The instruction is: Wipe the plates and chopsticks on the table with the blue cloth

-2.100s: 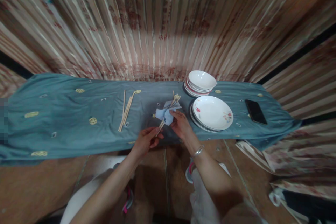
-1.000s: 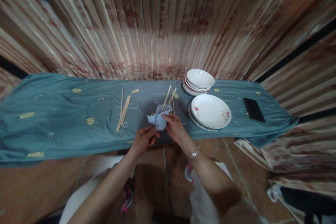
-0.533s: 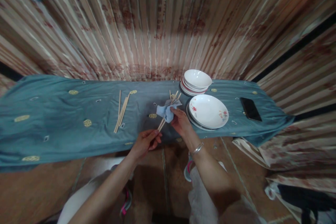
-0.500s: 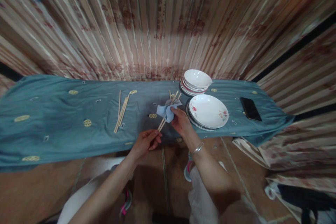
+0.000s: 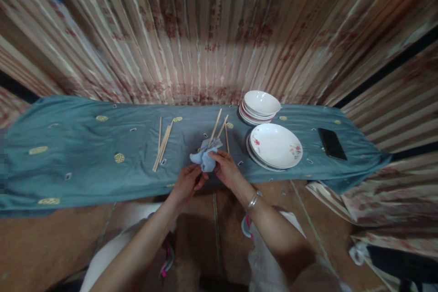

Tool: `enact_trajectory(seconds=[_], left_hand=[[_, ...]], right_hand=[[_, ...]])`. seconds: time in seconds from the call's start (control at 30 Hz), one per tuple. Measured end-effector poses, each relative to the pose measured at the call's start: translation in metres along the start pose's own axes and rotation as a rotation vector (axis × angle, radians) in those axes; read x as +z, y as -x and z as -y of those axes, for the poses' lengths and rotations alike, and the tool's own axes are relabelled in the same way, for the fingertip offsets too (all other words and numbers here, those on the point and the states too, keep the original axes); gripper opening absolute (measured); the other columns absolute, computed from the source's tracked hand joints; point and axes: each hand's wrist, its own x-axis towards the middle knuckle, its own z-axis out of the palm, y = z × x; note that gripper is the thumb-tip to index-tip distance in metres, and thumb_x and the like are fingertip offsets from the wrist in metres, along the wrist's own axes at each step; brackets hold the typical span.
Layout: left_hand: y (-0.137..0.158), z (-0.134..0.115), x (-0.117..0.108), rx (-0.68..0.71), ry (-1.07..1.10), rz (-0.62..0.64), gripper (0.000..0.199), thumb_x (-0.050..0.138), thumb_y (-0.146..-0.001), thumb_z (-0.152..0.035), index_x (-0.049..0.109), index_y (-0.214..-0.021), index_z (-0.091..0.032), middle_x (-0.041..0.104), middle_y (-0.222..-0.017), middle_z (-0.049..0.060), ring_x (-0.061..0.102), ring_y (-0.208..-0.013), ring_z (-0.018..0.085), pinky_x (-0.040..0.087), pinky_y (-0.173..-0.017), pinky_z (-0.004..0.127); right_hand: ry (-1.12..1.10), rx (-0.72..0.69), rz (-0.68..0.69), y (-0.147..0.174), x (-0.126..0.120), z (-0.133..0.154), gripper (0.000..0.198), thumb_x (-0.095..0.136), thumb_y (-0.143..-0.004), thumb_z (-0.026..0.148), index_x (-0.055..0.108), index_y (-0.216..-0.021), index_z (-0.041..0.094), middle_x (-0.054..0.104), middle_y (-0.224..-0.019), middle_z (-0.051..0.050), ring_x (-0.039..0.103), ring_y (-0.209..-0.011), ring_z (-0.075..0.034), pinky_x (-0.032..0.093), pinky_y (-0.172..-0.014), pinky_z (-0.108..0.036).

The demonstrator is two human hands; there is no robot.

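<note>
My left hand (image 5: pixel 189 182) is closed on the near ends of a pair of wooden chopsticks (image 5: pixel 215 124), whose far ends stick out and spread apart above a light blue cloth. The cloth (image 5: pixel 205 159) is bunched around their lower part and hides it. Pinching that cloth from the right is my right hand (image 5: pixel 225 167), close to the left one. A single loose chopstick (image 5: pixel 226 136) lies on the table just behind the cloth. Off to the left, several more chopsticks (image 5: pixel 163 148) rest in a loose bunch.
A teal patterned cloth (image 5: pixel 89 146) covers the long narrow table. Stacked white bowls (image 5: pixel 262 104) stand at the back right, with stacked floral plates (image 5: pixel 277 146) in front. Farther right lies a black phone (image 5: pixel 331 143). A pleated curtain (image 5: pixel 191 36) hangs behind the table.
The cloth and my right hand have slid down the chopsticks toward my left hand. The hands are now nearly together, and more of the chopsticks' far ends shows.
</note>
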Motion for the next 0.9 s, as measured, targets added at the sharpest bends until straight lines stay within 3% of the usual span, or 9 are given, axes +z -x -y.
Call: enact_trajectory(seconds=[0.33,0.5,0.73,0.9], left_hand=[[-0.002,0.001,-0.003,-0.025,0.046,0.035,0.043,0.075,-0.065,-0.050,0.057,-0.055,-0.012,0.040,-0.038,-0.006,0.025,-0.032,0.001,0.011,-0.036,0.018],[0.002,0.001,0.002,-0.084,0.096,0.075,0.037,0.076,-0.066,-0.044,0.063,-0.068,-0.010,0.051,-0.049,-0.003,0.028,-0.034,0.000,0.011,-0.036,0.018],[0.007,0.005,0.006,-0.178,0.148,0.121,0.033,0.076,-0.066,-0.039,0.063,-0.069,-0.009,0.049,-0.047,-0.005,0.027,-0.034,0.000,0.011,-0.036,0.017],[0.007,0.007,0.007,-0.152,0.118,0.105,0.042,0.073,-0.066,-0.049,0.066,-0.073,-0.008,0.058,-0.053,0.000,0.034,-0.034,0.002,0.011,-0.036,0.019]], right_hand=[[-0.012,0.011,-0.027,-0.001,0.000,-0.001,0.023,0.083,-0.055,0.027,0.071,-0.072,0.016,0.070,-0.063,0.001,0.061,-0.054,-0.012,0.051,-0.053,-0.023],[-0.027,-0.013,-0.054,-0.006,-0.010,0.015,0.018,0.081,-0.059,0.023,0.070,-0.071,0.016,0.070,-0.063,0.002,0.062,-0.055,-0.012,0.050,-0.052,-0.021],[-0.067,-0.109,-0.133,-0.014,-0.023,0.032,0.012,0.076,-0.064,0.019,0.068,-0.072,0.019,0.070,-0.064,0.004,0.066,-0.063,-0.013,0.055,-0.066,-0.025],[-0.078,-0.113,-0.147,-0.014,-0.023,0.035,0.011,0.076,-0.062,0.019,0.069,-0.070,0.019,0.070,-0.065,0.004,0.066,-0.065,-0.015,0.056,-0.070,-0.028]])
